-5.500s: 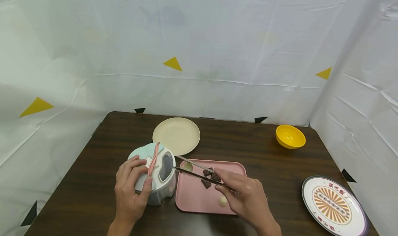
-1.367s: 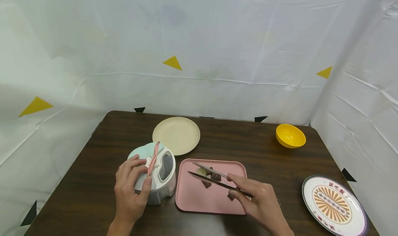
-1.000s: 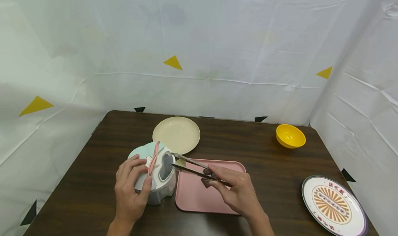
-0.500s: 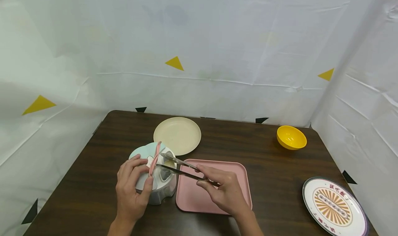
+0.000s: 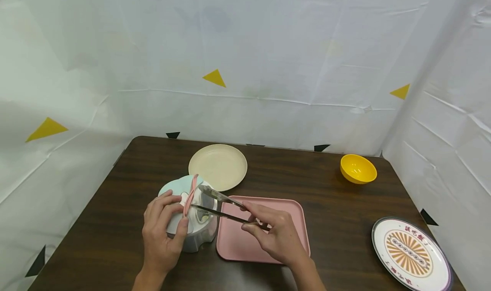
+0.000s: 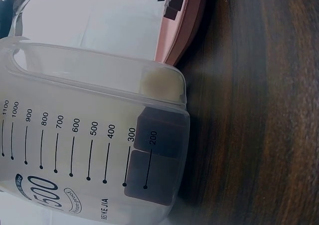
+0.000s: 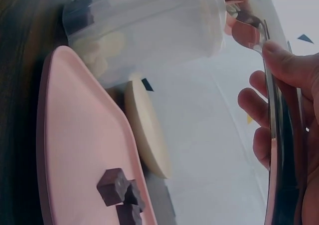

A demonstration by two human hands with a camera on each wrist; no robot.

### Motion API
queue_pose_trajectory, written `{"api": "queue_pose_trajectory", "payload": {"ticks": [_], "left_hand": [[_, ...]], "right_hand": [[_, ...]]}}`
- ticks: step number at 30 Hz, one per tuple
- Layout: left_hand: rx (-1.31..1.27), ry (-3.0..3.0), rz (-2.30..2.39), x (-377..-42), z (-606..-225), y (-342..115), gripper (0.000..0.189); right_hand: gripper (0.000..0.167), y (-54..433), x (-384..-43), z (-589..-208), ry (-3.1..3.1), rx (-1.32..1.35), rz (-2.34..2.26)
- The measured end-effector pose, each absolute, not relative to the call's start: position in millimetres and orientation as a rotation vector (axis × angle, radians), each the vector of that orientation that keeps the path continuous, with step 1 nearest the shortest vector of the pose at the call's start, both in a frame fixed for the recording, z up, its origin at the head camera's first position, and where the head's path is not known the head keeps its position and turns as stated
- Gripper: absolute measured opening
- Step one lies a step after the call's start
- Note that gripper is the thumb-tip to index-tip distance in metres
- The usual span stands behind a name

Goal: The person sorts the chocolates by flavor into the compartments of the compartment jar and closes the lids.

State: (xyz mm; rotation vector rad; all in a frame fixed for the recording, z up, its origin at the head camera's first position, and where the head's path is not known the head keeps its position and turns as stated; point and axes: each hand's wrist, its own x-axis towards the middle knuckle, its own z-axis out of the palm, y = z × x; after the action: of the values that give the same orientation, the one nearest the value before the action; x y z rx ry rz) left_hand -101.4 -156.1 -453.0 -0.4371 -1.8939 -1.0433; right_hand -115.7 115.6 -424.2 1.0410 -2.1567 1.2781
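My left hand (image 5: 163,231) grips the pink carry handle (image 5: 189,197) on the lid of a compartmented food container (image 5: 201,235). One lid flap stands open. My right hand (image 5: 278,233) pinches metal tongs (image 5: 230,216); their spread tips are over that opening. Through the clear wall, the left wrist view shows a pale round piece (image 6: 162,84) at the bottom of one compartment and dark cubes (image 6: 159,130) in the neighbouring one. On the pink tray (image 5: 234,248), several dark brown cubes (image 7: 112,186) appear in the right wrist view; in the head view my right hand hides them.
A cream plate (image 5: 218,165) lies behind the container. The yellow bowl (image 5: 358,169) stands at the back right, and a patterned plate (image 5: 409,253) lies near the right edge. White sheeting hangs round the dark wooden table (image 5: 96,223).
The tongs carried a pale round piece left from the tray to the container's opening and released it; it dropped inside. My left hand has stayed on the handle.
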Motion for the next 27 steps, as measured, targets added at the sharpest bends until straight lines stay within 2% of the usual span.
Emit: {"api": "queue_pose_trajectory", "payload": {"ticks": [8, 12, 19, 27], "left_hand": [[-0.444, -1.892, -1.045, -102, -452, -156, 0.017], [-0.438, -1.904, -1.04, -102, -453, -156, 0.017], [-0.435, -1.896, -1.036, -102, -453, -156, 0.017], [-0.432, -1.9, -1.029, -102, -453, -156, 0.017]], "right_hand": [[0.046, 121, -113, -422, -2.218, 0.989, 1.3], [0.051, 130, -110, -423, -2.281, 0.934, 1.332], [0.061, 152, -103, -424, -2.362, 0.756, 1.237], [0.063, 184, -93, -431, -2.447, 0.49, 1.074]]}}
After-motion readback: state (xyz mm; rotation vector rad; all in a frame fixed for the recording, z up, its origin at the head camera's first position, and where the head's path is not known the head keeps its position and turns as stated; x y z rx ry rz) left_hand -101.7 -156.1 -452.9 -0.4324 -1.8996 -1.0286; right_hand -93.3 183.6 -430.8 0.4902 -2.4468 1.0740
